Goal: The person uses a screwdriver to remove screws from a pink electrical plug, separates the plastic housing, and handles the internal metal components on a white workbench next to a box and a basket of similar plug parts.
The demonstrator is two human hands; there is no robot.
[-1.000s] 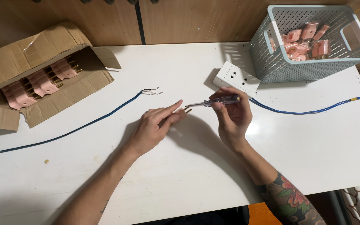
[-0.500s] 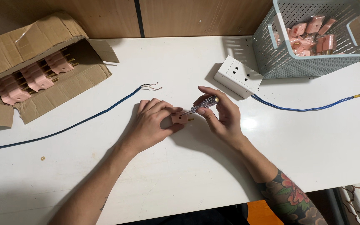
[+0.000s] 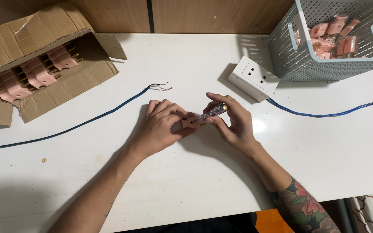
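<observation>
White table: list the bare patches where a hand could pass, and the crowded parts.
On the white table, bare room lies right of the right hand, below the blue cable; also between the cardboard box and the socket block. Crowded: the centre, where the left hand holds the pink plug.

Open brown cardboard box [image 3: 44, 64] far left; pink plugs [image 3: 35, 73] inside.

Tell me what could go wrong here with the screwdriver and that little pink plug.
The screwdriver tip sits on the pink plug, pinned flat by the left hand; a slip could jab those fingers. The right hand grips the tool only lightly, so it might skid off. A loose screw could roll across the white table.
</observation>
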